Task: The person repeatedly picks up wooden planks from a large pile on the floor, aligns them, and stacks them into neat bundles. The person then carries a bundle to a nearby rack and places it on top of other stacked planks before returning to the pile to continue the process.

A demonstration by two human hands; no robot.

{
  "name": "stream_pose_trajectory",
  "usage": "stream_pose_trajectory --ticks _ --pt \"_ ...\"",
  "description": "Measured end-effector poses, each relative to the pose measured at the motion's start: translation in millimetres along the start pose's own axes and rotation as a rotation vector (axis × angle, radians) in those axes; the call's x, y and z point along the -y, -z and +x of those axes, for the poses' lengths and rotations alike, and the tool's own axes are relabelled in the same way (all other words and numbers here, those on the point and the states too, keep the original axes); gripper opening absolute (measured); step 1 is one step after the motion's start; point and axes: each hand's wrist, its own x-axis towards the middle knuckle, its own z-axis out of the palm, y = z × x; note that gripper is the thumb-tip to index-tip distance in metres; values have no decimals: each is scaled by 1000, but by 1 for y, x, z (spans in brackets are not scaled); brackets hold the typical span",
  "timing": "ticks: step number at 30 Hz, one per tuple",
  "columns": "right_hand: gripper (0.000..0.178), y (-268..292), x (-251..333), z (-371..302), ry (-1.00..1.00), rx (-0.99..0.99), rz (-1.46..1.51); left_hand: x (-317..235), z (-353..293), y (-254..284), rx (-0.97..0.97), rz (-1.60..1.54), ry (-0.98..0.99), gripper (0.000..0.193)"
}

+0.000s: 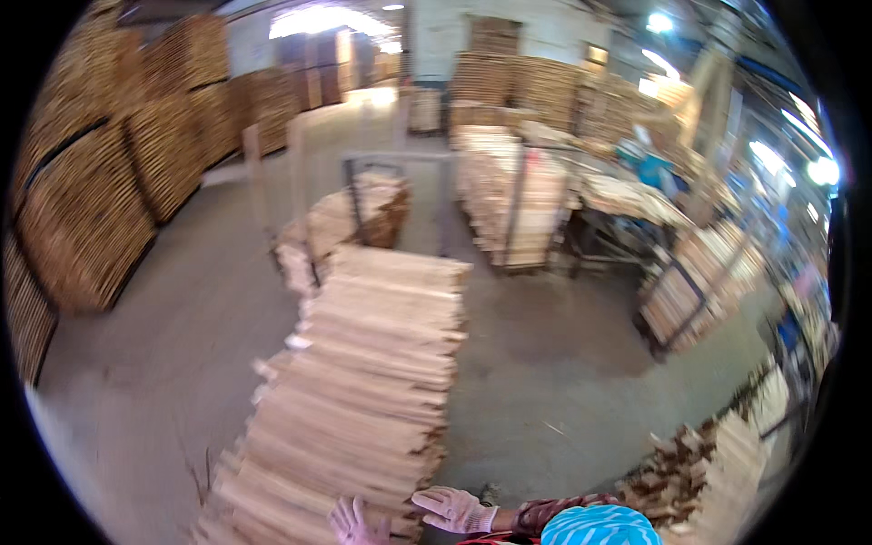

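A long row of pale wooden slats (363, 381), stacked side by side, runs from the lower edge toward the middle of the view. At its near end my left hand (359, 522), in a pale glove, is spread over the slats and cut off by the lower edge. My right hand (450, 509), gloved too, reaches in from the right with its fingers extended over the row's right edge. Neither hand visibly grips a slat, and contact is hard to tell through the blur. Blue-and-white patterned cloth (601, 527) lies beside my dark red sleeve (563, 507).
Behind the row stand a dark metal cart frame (400, 156) and another slat stack (504, 195). A framed slat load (699, 286) and a slat pile (718, 472) are on the right. Tall wood stacks (86, 222) line the left, beside the grey floor (182, 336).
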Motion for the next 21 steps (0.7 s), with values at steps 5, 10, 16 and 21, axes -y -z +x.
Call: stream_pose_trajectory --ticks 5,10,16,21 --pt "56 45 -99 -103 -447 22 -34 -58 51 -39 104 153 -254 75" --pt "52 156 -171 -182 -937 221 201 -204 149 -90 230 138 -450 68" --pt "51 219 -224 -240 -1203 123 422 -381 233 -166 434 44 -551 60" --pt "51 258 -297 -257 -1089 -47 469 -508 287 -238 603 -51 -524 53"
